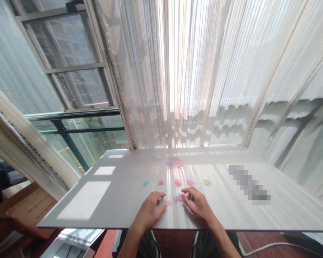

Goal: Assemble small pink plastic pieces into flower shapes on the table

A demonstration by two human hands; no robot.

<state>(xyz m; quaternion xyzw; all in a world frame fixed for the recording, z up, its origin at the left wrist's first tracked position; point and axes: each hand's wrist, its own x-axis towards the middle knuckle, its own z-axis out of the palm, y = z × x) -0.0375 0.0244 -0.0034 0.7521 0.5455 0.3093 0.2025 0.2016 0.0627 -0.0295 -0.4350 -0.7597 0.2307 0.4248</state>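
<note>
A loose pile of thin pink and lilac pieces (174,200), too fine to name, lies near the front edge of the white table. My left hand (151,208) rests at the pile's left side, fingers curved, with a gap between thumb and forefinger. On the right side, my right hand (196,202) has its thumb and fingertips close together at the pile; whatever is between them is too small to make out. Beyond my hands lies a row of small heaps: a turquoise heap (146,183), a purple heap (161,182), a red-pink heap (178,182), a pink heap (190,182) and a yellow heap (206,182).
Farther back sits a larger mixed pink and blue pile (175,162), with a clear round container (159,154) to its left. A blurred-out dark object (249,183) lies at the right. Sheer curtains (188,71) hang behind the table; a cardboard box (29,208) stands at the left.
</note>
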